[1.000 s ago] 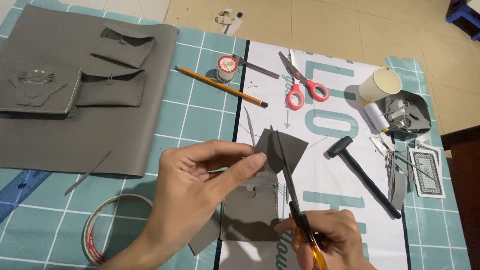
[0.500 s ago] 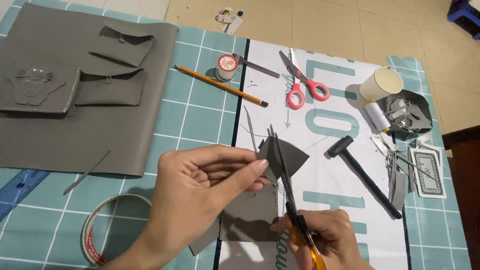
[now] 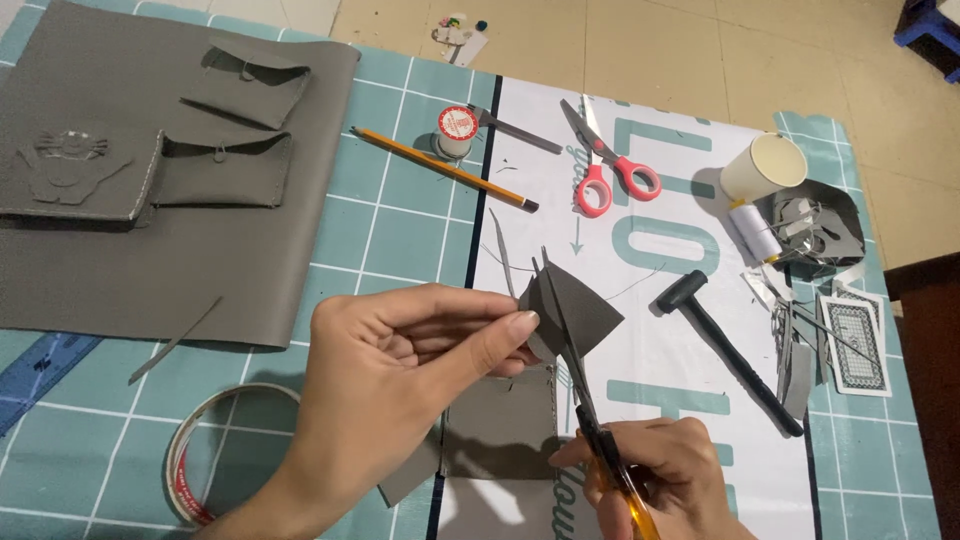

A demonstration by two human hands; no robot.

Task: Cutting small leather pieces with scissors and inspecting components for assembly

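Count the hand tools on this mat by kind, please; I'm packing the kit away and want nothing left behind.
Scissors: 2, red-handled scissors on the mat, orange-handled scissors in the right hand
Black rubber mallet: 1
Yellow wooden pencil: 1
Total: 4

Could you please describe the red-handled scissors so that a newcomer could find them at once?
On the white banner right of the green cutting mat, look near its top edge. The red scissors lie shut beside a paper cup, unheld, unlike the yellow-handled pair.
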